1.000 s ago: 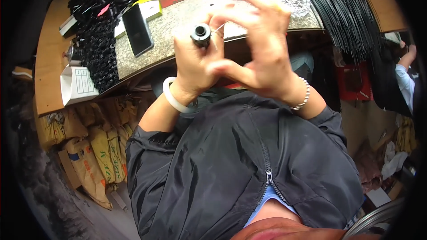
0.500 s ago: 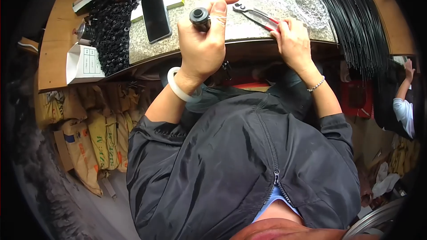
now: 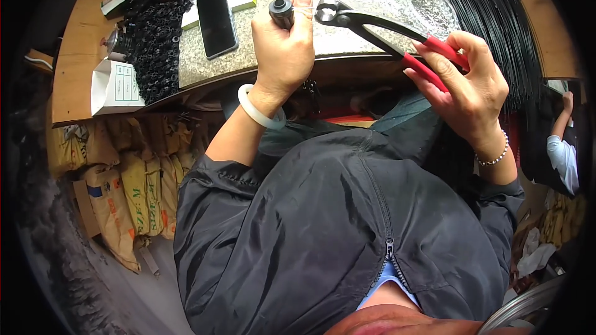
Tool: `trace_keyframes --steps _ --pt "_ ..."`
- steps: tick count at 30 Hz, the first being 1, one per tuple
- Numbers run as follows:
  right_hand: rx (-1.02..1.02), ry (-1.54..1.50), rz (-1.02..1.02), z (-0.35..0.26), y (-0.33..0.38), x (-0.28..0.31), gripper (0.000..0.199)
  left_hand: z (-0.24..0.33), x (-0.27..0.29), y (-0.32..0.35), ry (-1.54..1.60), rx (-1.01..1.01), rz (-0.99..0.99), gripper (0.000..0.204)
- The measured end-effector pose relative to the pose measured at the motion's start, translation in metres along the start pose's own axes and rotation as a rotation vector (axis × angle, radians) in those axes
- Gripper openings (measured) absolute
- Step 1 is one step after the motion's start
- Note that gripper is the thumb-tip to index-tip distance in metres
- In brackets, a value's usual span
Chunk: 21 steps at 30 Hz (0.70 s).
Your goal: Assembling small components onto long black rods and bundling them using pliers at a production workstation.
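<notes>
We see a wooden bench (image 3: pixel 77 87) curving across the top of the view, with a speckled slab (image 3: pixel 341 40) set along its near side. Before it sits the person in a black zipped jacket (image 3: pixel 335 223). On the bench's right lies a thick bundle of black rods (image 3: pixel 506 43), and toward the left spreads a dark heap of small black parts (image 3: pixel 155 56). Next come the pincers (image 3: pixel 366 25), with dark metal arms and red grips; they slant over the slab's near edge, handles spread, jaws apparently parted beside the left thumb.

We find the right hand (image 3: pixel 475 90) closed on both red grips, thumb on one side and fingers curled over the other. The left hand (image 3: pixel 282 53) has its thumb and most fingers clamped round a dark tube, while the index finger sticks out straight to the right. Smaller again is the phone (image 3: pixel 217 22), lying dark-screened just beside the heap (a pale bangle (image 3: pixel 253 110) circles the left wrist). The dark tube (image 3: pixel 281 15) stands nearly upright in the left fist, its ringed end facing us. Finest is a pale strand (image 3: pixel 303 10) across the thumb; we cannot tell whether it meets the jaws.
</notes>
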State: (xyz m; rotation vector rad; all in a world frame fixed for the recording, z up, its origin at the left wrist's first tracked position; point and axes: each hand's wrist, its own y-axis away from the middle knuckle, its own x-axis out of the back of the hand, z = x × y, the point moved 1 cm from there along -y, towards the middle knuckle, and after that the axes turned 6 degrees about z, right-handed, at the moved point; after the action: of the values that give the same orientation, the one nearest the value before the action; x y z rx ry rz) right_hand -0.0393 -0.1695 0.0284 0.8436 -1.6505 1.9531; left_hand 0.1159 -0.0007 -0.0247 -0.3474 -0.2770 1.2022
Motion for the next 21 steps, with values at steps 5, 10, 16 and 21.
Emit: trace_keyframes --steps 5,10,16,21 --pt "0.075 0.026 0.062 -0.001 0.001 -0.001 0.024 0.004 -0.004 0.002 0.037 0.039 -0.027 0.023" --pt "0.060 -0.130 -0.103 0.000 0.005 0.001 0.017 0.003 -0.004 0.005 0.056 -0.008 -0.041 0.023" --pt "-1.002 -2.028 -1.206 -0.009 0.034 -0.010 0.041 0.026 -0.010 0.016 0.128 0.061 -0.141 0.029" --pt "-0.225 -0.635 -0.214 -0.011 0.033 -0.018 0.058 0.022 -0.010 0.019 0.103 0.075 -0.120 0.029"
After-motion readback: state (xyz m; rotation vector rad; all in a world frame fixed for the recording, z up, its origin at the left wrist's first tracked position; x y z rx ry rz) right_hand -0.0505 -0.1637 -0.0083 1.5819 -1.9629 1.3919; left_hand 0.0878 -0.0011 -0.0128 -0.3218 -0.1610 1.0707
